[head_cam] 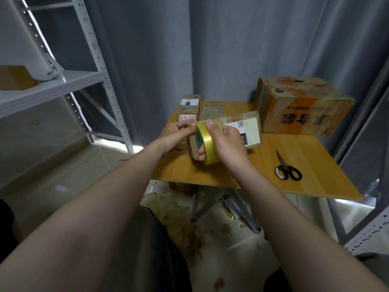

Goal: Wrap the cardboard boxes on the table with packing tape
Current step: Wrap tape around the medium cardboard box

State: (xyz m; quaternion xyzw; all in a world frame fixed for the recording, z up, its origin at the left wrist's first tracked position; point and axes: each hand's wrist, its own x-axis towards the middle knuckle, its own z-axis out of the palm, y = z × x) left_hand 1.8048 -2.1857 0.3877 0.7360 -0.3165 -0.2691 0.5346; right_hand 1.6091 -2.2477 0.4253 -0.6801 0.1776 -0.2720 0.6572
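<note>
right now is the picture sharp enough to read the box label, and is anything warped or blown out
Head view: the label on the box shows a QR code, but its print is too soft to read; the shelf frame leans from wide-angle distortion; floor patches below the curtain are blown out.

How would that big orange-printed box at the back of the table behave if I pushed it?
The big box would probably slide, not tip: it sits low and wide on the smooth table. Its worn, dented cardboard may flex under a push. Its weight cannot be judged.
</note>
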